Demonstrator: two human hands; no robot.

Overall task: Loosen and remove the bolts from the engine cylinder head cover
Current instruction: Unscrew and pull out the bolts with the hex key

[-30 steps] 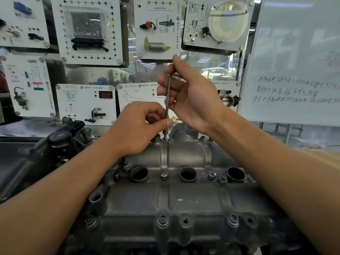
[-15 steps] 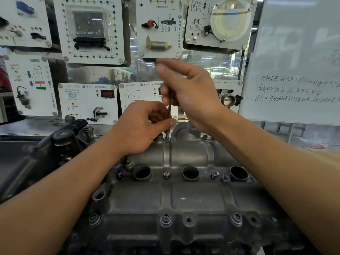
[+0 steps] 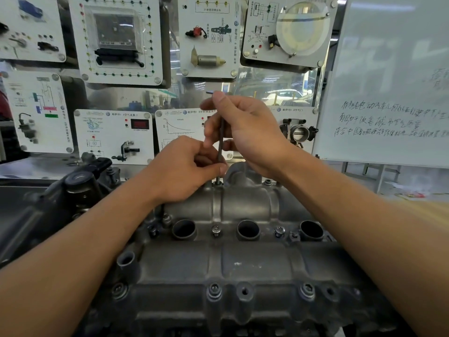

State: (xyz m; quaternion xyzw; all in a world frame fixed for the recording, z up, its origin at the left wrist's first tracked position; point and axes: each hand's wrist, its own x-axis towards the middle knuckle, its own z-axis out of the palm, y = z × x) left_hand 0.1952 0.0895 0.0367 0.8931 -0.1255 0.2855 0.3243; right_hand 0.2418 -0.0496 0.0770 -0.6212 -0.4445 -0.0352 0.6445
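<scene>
My right hand [image 3: 250, 135] is gripping the key [image 3: 221, 142] near its top to spin it while my left hand [image 3: 182, 171] is pinching the shaft low (steadying the tip, I judge) in the bolt [image 3: 218, 183] at the far edge of the cover [image 3: 243, 203].

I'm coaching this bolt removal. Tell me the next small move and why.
Probably twist the hex key with the right hand: its tip sits in the far bolt, not yet out of the cover, and the left hand pinches the shaft.
</scene>
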